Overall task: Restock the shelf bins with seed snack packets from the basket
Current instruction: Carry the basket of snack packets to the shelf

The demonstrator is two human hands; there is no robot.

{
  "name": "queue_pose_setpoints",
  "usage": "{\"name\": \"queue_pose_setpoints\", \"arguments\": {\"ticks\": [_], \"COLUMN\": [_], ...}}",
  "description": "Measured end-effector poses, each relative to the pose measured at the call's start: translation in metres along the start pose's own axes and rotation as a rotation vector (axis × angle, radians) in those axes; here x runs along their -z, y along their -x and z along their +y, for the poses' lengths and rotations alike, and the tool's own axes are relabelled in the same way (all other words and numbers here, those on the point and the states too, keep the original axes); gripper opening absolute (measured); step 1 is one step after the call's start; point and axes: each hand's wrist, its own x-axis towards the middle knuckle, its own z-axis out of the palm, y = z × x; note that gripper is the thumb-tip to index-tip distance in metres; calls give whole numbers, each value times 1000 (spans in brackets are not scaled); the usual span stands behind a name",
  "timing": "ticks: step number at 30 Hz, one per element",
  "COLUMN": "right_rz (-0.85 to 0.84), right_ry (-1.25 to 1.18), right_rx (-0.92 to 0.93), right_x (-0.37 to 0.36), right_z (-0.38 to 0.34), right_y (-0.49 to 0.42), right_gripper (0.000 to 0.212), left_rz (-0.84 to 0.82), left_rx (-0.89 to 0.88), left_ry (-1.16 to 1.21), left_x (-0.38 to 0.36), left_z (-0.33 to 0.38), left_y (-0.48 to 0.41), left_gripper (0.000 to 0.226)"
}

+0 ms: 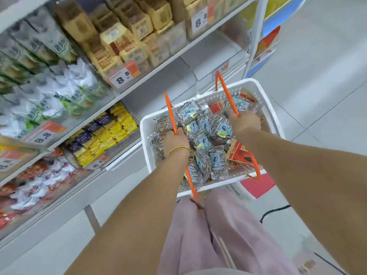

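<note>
L hand (174, 140), R hand (244, 122) on basket (144, 135); floor (317, 76) rt.

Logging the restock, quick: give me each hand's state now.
Left hand: grips the left orange handle.
Right hand: grips the right orange handle.

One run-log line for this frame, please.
stage: holding basket | left hand: grips left handle | right hand: grips right handle | load: basket full of seed packets

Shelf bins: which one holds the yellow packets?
The clear plastic bin just left of the white plastic basket; the others hold green-white packets, tan packets or red-white packets.
</note>
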Motion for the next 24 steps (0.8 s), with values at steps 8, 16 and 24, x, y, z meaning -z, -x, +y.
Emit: {"name": "queue_pose_setpoints", "arguments": {"ticks": [8, 16, 24], "right_rz": [-5, -23, -53], "right_ry": [71, 109, 93], "right_rx": [-21, -91, -120], "right_x": [25, 27, 28], "right_z": [-32, -46, -32], "right_y": [-80, -126, -143], "right_gripper": [27, 28, 25], "left_rz": [-59, -157, -140], "left_rx": [127, 256, 308], "left_ry": [76, 156, 179], "left_x": [-45, -71, -88], "left_z": [45, 52, 46], "left_y": [-43, -76, -74], "left_gripper": [31, 21, 26]}}
